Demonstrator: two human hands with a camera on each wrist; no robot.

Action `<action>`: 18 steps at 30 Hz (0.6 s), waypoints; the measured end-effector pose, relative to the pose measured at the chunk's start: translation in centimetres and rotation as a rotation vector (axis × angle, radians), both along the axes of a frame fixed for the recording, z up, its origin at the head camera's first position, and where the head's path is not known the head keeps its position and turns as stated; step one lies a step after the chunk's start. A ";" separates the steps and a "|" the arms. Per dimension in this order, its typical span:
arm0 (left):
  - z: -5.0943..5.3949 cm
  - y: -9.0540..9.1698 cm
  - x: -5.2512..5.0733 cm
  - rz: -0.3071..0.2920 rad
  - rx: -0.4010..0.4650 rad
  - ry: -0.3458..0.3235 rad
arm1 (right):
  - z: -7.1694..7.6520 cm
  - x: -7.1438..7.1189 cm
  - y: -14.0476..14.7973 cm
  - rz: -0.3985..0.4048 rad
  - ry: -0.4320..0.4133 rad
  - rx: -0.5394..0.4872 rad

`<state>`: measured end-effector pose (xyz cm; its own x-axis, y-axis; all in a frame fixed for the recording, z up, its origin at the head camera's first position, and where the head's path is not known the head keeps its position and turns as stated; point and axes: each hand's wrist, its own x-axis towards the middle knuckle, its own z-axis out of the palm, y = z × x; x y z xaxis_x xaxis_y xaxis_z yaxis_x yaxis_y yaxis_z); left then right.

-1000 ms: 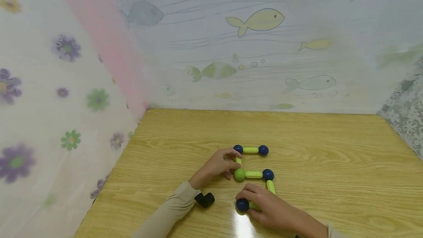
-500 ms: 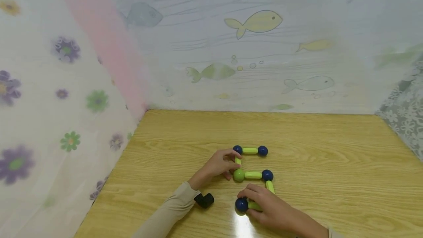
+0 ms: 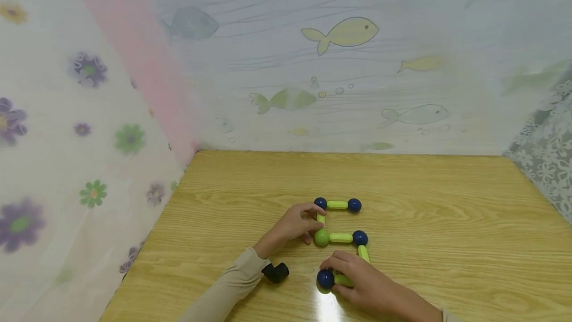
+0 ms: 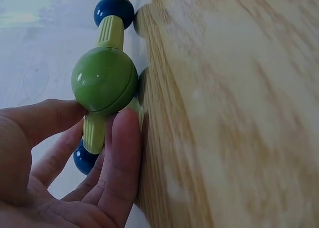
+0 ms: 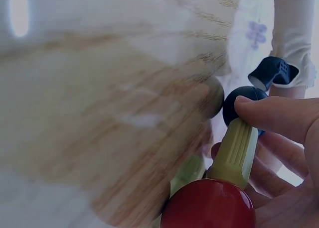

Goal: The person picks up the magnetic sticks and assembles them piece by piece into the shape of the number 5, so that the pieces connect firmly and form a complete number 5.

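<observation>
A toy figure of yellow-green rods and balls, shaped like an S, lies on the wooden table (image 3: 447,232). My left hand (image 3: 292,223) pinches the upright rod (image 4: 93,133) between the green ball (image 3: 321,237) and the upper left blue ball (image 3: 320,203). At the figure's near end, my right hand (image 3: 368,282) holds the lower blue ball (image 3: 325,279) and its rod (image 5: 234,151), thumb on the ball. A red ball (image 5: 209,208) at that rod's other end shows in the right wrist view; in the head view the right hand covers it.
A black device (image 3: 275,273) is worn on the left wrist. A fish-print sheet (image 3: 277,63) hangs behind the table and a flower-print sheet (image 3: 53,163) along the left. Lacy fabric (image 3: 547,158) borders the right side.
The head view shifts slightly, so everything appears a little lower and further left. Both hands keep their hold, and the figure keeps its shape.
</observation>
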<state>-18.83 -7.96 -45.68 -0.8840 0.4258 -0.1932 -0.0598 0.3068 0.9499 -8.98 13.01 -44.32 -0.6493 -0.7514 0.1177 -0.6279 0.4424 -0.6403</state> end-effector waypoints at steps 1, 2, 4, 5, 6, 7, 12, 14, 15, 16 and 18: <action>0.0 0.0 0.0 0.000 -0.002 0.004 | 0.0 0.0 0.0 0.000 0.000 -0.001; 0.0 0.0 0.0 0.000 -0.003 0.007 | 0.0 0.0 0.0 0.001 -0.001 -0.002; -0.1 0.1 0.0 0.001 -0.008 0.016 | 0.0 -0.1 0.0 -0.001 0.002 -0.001; -0.1 0.1 -0.1 0.002 -0.010 0.019 | 0.0 -0.1 0.0 -0.003 0.000 0.002; -0.1 0.1 -0.1 0.002 -0.013 0.024 | 0.0 -0.1 0.0 -0.004 0.003 0.004; -0.1 0.1 -0.1 0.003 -0.016 0.028 | 0.0 -0.2 0.0 -0.007 0.004 0.007; -0.2 0.0 0.0 -0.001 -0.028 0.064 | -0.1 -0.2 -0.1 -0.009 0.008 0.016; -0.2 -0.2 0.1 0.003 -0.039 0.090 | 0.0 -0.2 0.0 -0.007 0.006 0.020; -0.2 -0.4 0.2 0.009 -0.046 0.106 | 0.1 -0.2 0.0 -0.011 0.013 0.020; -0.1 -0.6 0.4 0.016 -0.057 0.122 | 0.2 -0.1 0.1 -0.017 0.023 0.020; 0.0 -1.2 0.7 0.033 -0.089 0.176 | 0.6 -0.1 0.5 -0.040 0.051 0.003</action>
